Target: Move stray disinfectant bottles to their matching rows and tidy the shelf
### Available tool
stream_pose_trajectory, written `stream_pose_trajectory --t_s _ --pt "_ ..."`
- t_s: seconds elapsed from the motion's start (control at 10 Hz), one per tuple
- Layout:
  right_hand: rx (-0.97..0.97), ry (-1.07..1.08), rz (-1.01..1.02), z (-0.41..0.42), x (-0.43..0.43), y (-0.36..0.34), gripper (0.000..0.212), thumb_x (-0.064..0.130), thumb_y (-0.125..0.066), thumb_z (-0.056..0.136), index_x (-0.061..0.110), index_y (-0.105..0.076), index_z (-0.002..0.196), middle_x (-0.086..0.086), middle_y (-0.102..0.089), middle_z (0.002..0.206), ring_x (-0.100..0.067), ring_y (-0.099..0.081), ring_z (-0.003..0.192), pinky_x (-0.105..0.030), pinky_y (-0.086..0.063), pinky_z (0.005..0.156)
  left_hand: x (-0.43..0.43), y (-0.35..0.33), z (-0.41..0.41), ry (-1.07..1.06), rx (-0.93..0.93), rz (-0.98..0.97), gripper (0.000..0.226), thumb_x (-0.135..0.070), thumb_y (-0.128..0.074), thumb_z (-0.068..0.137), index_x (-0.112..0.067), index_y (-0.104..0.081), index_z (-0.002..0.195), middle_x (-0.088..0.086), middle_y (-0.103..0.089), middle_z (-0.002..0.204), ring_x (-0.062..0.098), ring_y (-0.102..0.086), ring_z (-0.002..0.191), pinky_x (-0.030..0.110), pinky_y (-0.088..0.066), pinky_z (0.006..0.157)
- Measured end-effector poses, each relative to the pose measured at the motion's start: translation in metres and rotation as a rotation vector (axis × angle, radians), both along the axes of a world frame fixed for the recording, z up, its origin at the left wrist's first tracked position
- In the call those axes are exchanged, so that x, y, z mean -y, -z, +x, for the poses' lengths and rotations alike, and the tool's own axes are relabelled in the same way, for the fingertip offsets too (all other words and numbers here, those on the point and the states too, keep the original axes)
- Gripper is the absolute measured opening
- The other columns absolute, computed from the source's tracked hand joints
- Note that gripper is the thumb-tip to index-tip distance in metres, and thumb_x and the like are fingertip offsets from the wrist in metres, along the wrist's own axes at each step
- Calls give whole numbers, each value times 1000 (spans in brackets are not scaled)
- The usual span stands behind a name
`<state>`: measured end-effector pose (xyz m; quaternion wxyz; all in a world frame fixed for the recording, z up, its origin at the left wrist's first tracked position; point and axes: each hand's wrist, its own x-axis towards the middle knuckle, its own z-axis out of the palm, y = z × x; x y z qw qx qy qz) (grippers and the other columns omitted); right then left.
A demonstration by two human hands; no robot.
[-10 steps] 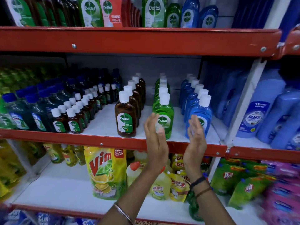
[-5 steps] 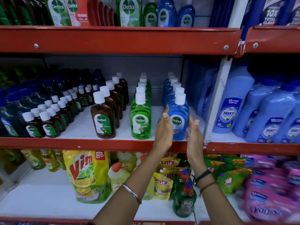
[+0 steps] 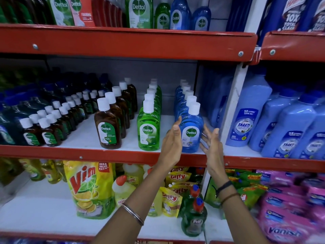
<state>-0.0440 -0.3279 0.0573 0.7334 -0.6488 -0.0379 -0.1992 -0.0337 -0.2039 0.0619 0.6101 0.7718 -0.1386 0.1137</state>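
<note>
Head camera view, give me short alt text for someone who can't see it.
Two open hands, left hand and right hand, flank the front blue Dettol bottle on a red-edged shelf. Rows of green Dettol bottles and brown Dettol bottles stand to its left.

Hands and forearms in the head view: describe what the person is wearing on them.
Both forearms are bare, with no sleeves in view. The left hand has a thin silver metal bangle further down its forearm. The right hand has a ring on one finger, and a black cord band plus a thin brown band just below it at the wrist.
</note>
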Motion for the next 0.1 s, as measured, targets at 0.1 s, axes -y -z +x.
stream_pose_trajectory --t_s 0.1 --pt "10 -12 -15 -2 2 0 106 96 -36 53 29 -47 134 9 -53 133 -6 -53 119 -8 -49 79 -1 -2 -4 -11 10 -2 66 -61 -8 91 -39 -29 150 -5 -38 153 13 -37 139 42 -33 116"
